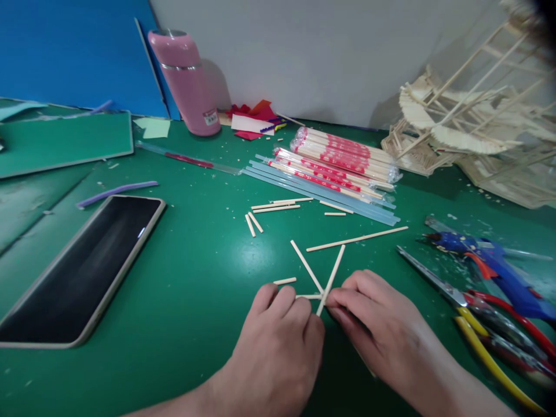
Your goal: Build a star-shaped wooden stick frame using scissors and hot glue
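Observation:
Low over the green table, my left hand (282, 341) is closed, its curled fingers at the lower end of a slanting wooden stick (333, 272). My right hand (382, 324) pinches close to where this stick meets two others; what lies between its fingertips is hidden. One of those is a stick (306, 265) leaning up to the left, the other a short level stick (309, 297) partly behind my left hand. Beyond them lies a longer loose stick (358, 238). A short piece (285, 281) rests just past my left knuckles.
Cut stick pieces (276, 207), blue glue sticks (321, 194) and wrapped chopsticks (343, 153) lie farther back. At right are scissors (434, 278), yellow-handled pliers (490, 353), a blue glue gun (486, 255) and a stick model (460, 116). A phone (87, 272) and pink bottle (189, 87) are left.

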A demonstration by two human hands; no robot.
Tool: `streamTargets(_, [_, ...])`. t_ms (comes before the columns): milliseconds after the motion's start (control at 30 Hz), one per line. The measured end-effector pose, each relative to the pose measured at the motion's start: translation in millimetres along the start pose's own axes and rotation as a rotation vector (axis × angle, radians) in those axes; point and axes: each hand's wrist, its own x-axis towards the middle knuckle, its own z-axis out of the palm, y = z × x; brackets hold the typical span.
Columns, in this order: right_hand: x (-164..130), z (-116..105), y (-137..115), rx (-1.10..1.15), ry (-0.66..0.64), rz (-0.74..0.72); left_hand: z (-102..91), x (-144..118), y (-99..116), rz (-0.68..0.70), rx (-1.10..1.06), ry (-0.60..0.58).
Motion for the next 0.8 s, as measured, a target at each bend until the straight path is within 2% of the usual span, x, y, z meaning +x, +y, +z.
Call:
streamTargets(533, [-1.1, -1.3, 0.1, 0.036, -0.019, 0.011, -3.5, 6.1, 2.1, -0.039, -0.024, 0.026])
streamTargets(800, [-5.2, -2.6, 7.7, 0.167, 0.101, 0.043, -4.7, 4.6, 2.6, -0.068, -0.045, 0.034])
